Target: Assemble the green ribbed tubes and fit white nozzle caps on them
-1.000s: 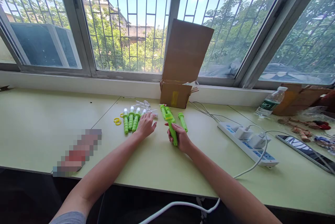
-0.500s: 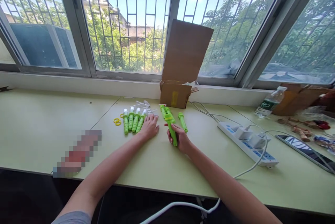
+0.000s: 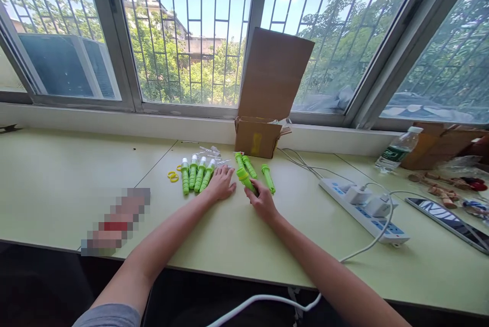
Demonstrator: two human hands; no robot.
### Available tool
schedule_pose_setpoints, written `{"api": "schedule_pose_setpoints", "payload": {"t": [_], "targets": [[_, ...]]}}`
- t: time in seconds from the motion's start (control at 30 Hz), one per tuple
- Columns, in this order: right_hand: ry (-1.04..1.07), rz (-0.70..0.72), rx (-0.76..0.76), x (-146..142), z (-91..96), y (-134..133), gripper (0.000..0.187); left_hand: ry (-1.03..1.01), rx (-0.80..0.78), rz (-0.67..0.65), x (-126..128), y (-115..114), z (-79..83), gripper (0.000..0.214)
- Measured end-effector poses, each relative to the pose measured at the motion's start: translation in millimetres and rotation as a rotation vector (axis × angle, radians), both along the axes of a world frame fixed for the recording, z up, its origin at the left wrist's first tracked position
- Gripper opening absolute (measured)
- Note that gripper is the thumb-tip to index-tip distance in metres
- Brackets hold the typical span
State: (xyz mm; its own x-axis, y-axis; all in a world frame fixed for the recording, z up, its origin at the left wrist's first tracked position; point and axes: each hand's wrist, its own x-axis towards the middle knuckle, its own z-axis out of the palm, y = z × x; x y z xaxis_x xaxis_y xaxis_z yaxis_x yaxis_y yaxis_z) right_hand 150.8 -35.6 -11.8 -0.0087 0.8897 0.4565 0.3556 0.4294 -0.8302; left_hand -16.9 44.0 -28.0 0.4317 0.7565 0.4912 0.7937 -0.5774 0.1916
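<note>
My right hand is closed around a green flashlight-shaped plastic tube, its wide head tipped up and away to the left. My left hand lies on the table with its fingers stretched out, beside the rightmost of several green ridged tubes with clear and white tops. Small clear plastic pieces lie just beyond its fingertips; whether it touches any I cannot tell. Past the right hand lie two green tubes close together, and another green tube rests to the right.
An open cardboard box stands against the window sill. Yellow rings lie left of the tubes. To the right are a white power strip with cables, a water bottle, a phone and wooden pieces. A blurred-out patch covers something front left.
My right hand has moved slightly away from me and tilted the green tube, so its head points more to the far left. My left hand stays almost in place.
</note>
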Motion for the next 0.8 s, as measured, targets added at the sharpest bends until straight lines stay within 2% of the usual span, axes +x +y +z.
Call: {"api": "schedule_pose_setpoints", "payload": {"t": [0.13, 0.23, 0.57, 0.7, 0.8], "targets": [[-0.126, -0.179, 0.033, 5, 1.6, 4, 0.028, 0.0, -0.035, 0.03, 2, 4, -0.9, 0.057], [-0.194, -0.23, 0.004, 9, 1.5, 8, 0.029, 0.003, -0.048, 0.053, 3, 5, -2.1, 0.058], [-0.209, -0.232, -0.027, 12, -2.1, 14, 0.031, -0.011, 0.045, 0.039, 0, -1, 4.3, 0.055], [-0.227, -0.237, -0.017, 14, -4.1, 16, 0.03, -0.018, 0.015, 0.054, 0, -1, 3.0, 0.051], [-0.316, -0.262, -0.025, 17, -5.5, 19, 0.031, -0.008, -0.024, 0.045, 0, 0, 2.0, 0.044]]}}
